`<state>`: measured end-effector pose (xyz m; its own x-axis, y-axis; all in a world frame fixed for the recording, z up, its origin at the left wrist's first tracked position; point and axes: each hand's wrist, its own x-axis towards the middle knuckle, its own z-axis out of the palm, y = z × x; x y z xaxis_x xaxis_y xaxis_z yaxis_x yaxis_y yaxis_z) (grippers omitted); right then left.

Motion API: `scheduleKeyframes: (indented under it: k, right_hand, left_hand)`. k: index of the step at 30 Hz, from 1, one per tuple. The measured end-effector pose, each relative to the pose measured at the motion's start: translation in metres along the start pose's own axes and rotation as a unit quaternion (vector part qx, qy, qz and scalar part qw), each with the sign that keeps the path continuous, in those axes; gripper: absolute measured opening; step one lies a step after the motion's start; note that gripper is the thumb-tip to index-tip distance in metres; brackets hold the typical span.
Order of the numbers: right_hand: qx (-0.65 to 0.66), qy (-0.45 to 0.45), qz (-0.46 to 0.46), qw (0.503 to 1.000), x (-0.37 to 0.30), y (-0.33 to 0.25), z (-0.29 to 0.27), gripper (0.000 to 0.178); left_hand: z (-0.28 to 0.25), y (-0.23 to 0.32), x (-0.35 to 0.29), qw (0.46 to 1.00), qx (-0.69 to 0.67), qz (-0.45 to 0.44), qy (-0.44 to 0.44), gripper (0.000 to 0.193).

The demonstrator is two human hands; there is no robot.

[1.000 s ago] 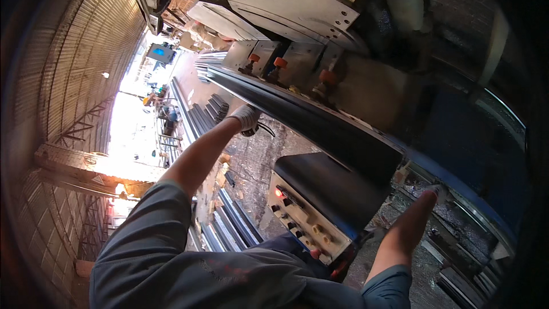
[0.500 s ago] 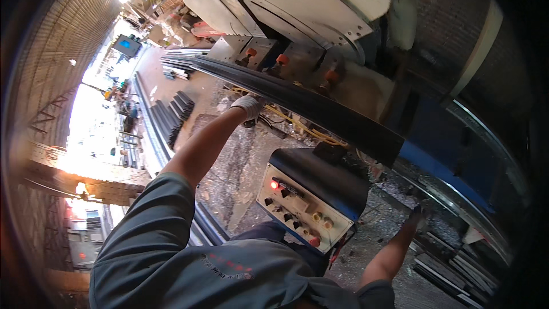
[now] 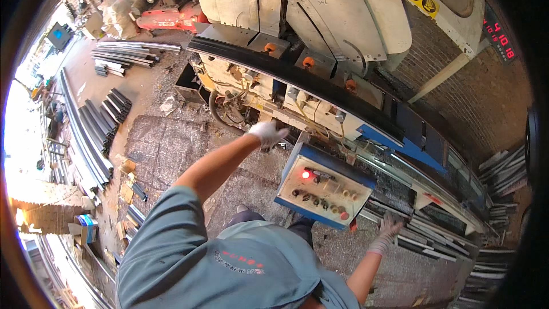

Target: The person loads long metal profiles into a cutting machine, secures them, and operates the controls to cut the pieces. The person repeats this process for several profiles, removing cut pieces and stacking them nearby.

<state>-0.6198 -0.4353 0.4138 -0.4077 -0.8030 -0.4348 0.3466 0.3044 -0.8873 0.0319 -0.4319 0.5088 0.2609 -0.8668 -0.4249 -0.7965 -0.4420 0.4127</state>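
A long dark metal profile (image 3: 297, 80) lies along the front of a cutting machine with white guards (image 3: 343, 17). My left hand (image 3: 267, 135), in a pale glove, is just in front of the machine, below the profile and apart from it. Its fingers are stretched out to the right with nothing in them. My right hand (image 3: 390, 226), also gloved, hangs to the right of the control box (image 3: 320, 186), over a stack of profiles (image 3: 434, 237). The fingers of this hand are spread and hold nothing. On the control box are several knobs and a lit red lamp (image 3: 306, 174).
Orange-topped clamps (image 3: 309, 62) stand behind the profile. Cut profiles (image 3: 100, 120) lie in bundles on the floor at the left. A red machine (image 3: 171, 20) and sacks (image 3: 123, 14) are at the far left, and a red digital display (image 3: 499, 32) is at the upper right.
My left hand has come away from the long dark profile, which now lies closer along the machine. My right hand has moved nearer the control box. The whole view has shifted.
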Motion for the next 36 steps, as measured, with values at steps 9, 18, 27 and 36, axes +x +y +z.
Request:
scheduleKeyframes:
  k: [9, 18, 27, 36]
  right_hand:
    - [-0.305, -0.335, -0.354, 0.818, -0.256, 0.010, 0.243, 0.043]
    - [-0.366, -0.462, -0.441, 0.677, -0.319, 0.053, 0.378, 0.040]
    - [-0.387, -0.701, -0.251, 0.544, -0.404, 0.079, 0.482, 0.031]
    - [-0.366, -0.730, -0.181, 0.548, -0.362, 0.025, 0.623, 0.053]
  left_hand:
    - [0.058, -0.193, -0.236, 0.953, -0.217, -0.152, -0.149, 0.068]
    - [0.057, -0.251, -0.284, 0.926, -0.308, -0.214, -0.038, 0.064]
    - [-0.090, -0.204, -0.218, 0.907, -0.384, -0.026, -0.168, 0.073]
    - [-0.233, -0.147, -0.078, 0.911, -0.337, 0.013, -0.236, 0.093]
